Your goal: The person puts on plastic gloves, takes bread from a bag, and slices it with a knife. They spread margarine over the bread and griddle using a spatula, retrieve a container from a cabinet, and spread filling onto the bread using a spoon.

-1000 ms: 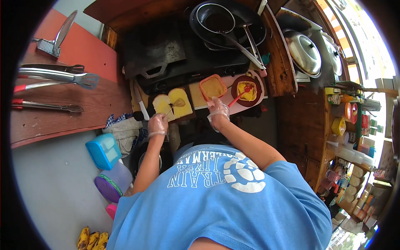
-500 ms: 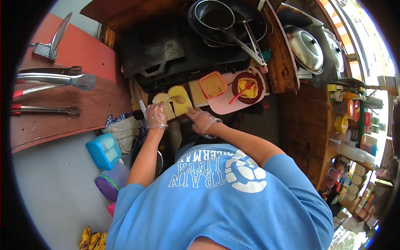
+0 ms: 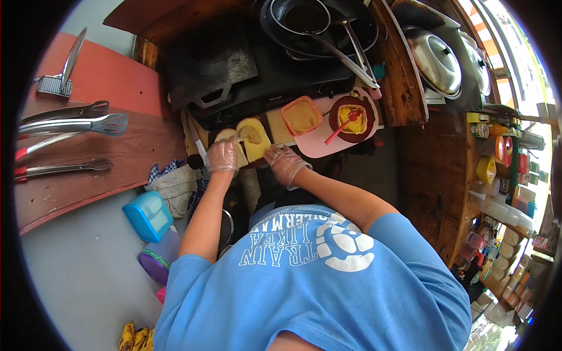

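Observation:
Two bread slices lie side by side on the counter before me. The right bread slice (image 3: 257, 151) has a yellow spread with a light brown paste dabbed on its upper part. My left hand (image 3: 222, 155), in a clear plastic glove, is closed over the left bread slice (image 3: 224, 135) and covers much of it; what its fingers pinch is hidden. My right hand (image 3: 286, 165), gloved too, grips the lower right edge of the right slice. Close by stands an orange tub (image 3: 301, 116) of light brown paste. A knife blade (image 3: 201, 150) lies left of the bread.
On a pink board (image 3: 317, 146), a tub of yellow spread (image 3: 358, 127) holds a red spatula (image 3: 345, 127). Behind is a black stove (image 3: 275, 88) with a griddle (image 3: 213, 64) and pans (image 3: 300, 17). Tongs (image 3: 64, 168) lie on the left shelf; pot lids (image 3: 436, 61) stand right.
My left hand's fingertips have drawn slightly back from the paste on the right slice. My right hand keeps to the slice's edge, its fingers more gathered. The whole view has shifted slightly.

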Demonstrator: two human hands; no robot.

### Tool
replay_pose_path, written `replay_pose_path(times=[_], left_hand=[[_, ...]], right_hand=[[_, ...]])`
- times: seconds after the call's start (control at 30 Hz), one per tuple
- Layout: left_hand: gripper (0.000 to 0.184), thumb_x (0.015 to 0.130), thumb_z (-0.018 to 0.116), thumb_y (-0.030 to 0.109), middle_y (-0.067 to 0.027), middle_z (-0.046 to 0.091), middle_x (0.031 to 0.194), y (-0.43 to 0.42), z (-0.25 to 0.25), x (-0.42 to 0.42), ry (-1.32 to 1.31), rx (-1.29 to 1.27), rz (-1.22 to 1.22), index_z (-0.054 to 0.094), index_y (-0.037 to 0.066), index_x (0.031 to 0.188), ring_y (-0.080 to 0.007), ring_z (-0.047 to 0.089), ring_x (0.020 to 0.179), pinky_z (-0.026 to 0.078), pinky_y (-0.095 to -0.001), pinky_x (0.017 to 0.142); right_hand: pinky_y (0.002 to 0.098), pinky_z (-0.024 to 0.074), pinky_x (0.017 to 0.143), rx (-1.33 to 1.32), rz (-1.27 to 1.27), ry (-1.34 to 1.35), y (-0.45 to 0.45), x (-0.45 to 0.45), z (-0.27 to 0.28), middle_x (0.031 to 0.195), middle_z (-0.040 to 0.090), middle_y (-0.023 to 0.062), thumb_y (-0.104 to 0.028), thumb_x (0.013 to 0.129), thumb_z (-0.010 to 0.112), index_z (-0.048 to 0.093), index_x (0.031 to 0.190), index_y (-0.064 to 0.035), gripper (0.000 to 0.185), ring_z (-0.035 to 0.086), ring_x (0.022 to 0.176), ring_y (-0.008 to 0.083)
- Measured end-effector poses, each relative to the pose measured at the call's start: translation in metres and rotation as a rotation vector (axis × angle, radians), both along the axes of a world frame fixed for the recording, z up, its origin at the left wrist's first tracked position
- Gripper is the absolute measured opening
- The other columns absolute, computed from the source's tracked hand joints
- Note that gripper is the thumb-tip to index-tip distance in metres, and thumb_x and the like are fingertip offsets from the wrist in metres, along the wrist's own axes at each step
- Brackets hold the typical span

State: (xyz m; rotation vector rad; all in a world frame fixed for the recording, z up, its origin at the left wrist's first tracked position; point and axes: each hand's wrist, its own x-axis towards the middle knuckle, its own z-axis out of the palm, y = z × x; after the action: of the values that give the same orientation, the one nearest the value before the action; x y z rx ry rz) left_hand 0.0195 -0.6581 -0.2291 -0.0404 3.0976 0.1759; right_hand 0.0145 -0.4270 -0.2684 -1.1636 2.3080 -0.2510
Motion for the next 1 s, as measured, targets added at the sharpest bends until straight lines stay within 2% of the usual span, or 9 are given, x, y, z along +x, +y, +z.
replay_pose_path(times=[0.03,0.07,0.13,0.27,0.47,0.7,0.9,0.97,1.0], left_hand=[[0.03,0.091,0.052,0.013,-0.0193,0.072,0.092,-0.001,0.009,-0.002,-0.064,-0.006,-0.002,0.073,0.009,0.112,-0.0387,0.07,0.086,0.056,-0.045,0.076],[0.03,0.091,0.052,0.013,-0.0193,0.072,0.092,-0.003,0.012,0.001,-0.065,-0.005,0.001,0.073,0.009,0.112,-0.0387,0.07,0.086,0.056,-0.045,0.076],[0.023,0.085,0.058,0.01,-0.0218,0.071,0.086,-0.006,0.018,0.011,0.128,0.186,0.087,0.076,0.009,0.099,-0.0413,0.07,0.082,0.056,-0.048,0.073],[0.023,0.086,0.058,0.009,-0.022,0.071,0.089,-0.014,-0.012,0.026,-0.026,0.334,0.168,0.076,0.01,0.101,-0.0414,0.07,0.084,0.055,-0.0479,0.076],[0.023,0.09,0.058,0.014,-0.0192,0.072,0.095,-0.009,-0.019,0.006,-0.06,0.137,0.023,0.075,0.012,0.105,-0.0383,0.071,0.087,0.056,-0.0476,0.076],[0.025,0.089,0.055,0.015,-0.0203,0.072,0.102,-0.02,-0.013,-0.007,-0.075,0.08,0.085,0.075,0.014,0.104,-0.0387,0.071,0.09,0.057,-0.048,0.078],[0.023,0.089,0.055,0.018,-0.018,0.073,0.094,-0.027,-0.009,-0.016,-0.056,-0.108,0.003,0.075,0.015,0.101,-0.0381,0.072,0.081,0.058,-0.0477,0.071],[0.02,0.087,0.058,0.019,-0.0134,0.073,0.086,-0.026,-0.005,-0.018,0.037,-0.169,-0.01,0.077,0.013,0.092,-0.0309,0.073,0.081,0.059,-0.0441,0.069],[0.02,0.087,0.058,0.019,-0.0134,0.073,0.086,-0.027,-0.002,-0.018,0.038,-0.17,-0.009,0.077,0.013,0.092,-0.0309,0.073,0.081,0.059,-0.0441,0.069]], right_hand=[[0.0509,0.0266,0.12,0.013,0.014,0.023,0.0,0.0,-0.001,0.158,0.038,0.0106,-0.019,0.091,0.049,0.044,0.148,-0.0043,0.059,0.03,0.15,0.0277],[0.0509,0.0266,0.12,0.013,0.017,0.022,0.001,0.001,-0.002,0.158,0.038,0.0106,-0.019,0.091,0.049,0.044,0.148,-0.0043,0.059,0.03,0.15,0.0277],[0.05,0.0278,0.12,-0.014,0.01,0.028,0.002,0.001,0.0,0.157,0.041,0.0107,-0.018,0.09,0.051,0.045,0.147,-0.0035,0.059,0.032,0.149,0.028],[0.0522,0.0275,0.12,-0.003,0.025,0.004,0.003,-0.002,0.008,0.157,0.041,0.0119,-0.021,0.089,0.052,0.044,0.148,-0.0038,0.062,0.032,0.149,0.0289],[0.0487,0.0314,0.118,-0.016,0.004,0.012,0.0,0.001,0.004,0.153,0.044,0.0142,-0.015,0.088,0.053,0.046,0.144,0.0005,0.058,0.035,0.147,0.029],[0.0469,0.0288,0.12,-0.02,0.003,-0.003,0.0,0.001,0.003,0.157,0.04,0.0154,-0.013,0.089,0.05,0.044,0.147,0.0009,0.06,0.032,0.15,0.03],[0.046,0.028,0.121,-0.014,0.0,-0.022,0.001,0.002,0.004,0.157,0.04,0.0151,-0.014,0.089,0.049,0.044,0.147,0.0006,0.06,0.032,0.15,0.0305],[0.0458,0.0278,0.121,-0.021,-0.008,-0.037,0.001,0.001,0.005,0.157,0.04,0.015,-0.015,0.089,0.049,0.044,0.147,0.0005,0.06,0.032,0.15,0.0306],[0.0456,0.0275,0.121,-0.031,-0.018,-0.041,0.002,0.001,0.006,0.157,0.04,0.0149,-0.015,0.089,0.05,0.044,0.147,0.0004,0.061,0.032,0.15,0.0305]])
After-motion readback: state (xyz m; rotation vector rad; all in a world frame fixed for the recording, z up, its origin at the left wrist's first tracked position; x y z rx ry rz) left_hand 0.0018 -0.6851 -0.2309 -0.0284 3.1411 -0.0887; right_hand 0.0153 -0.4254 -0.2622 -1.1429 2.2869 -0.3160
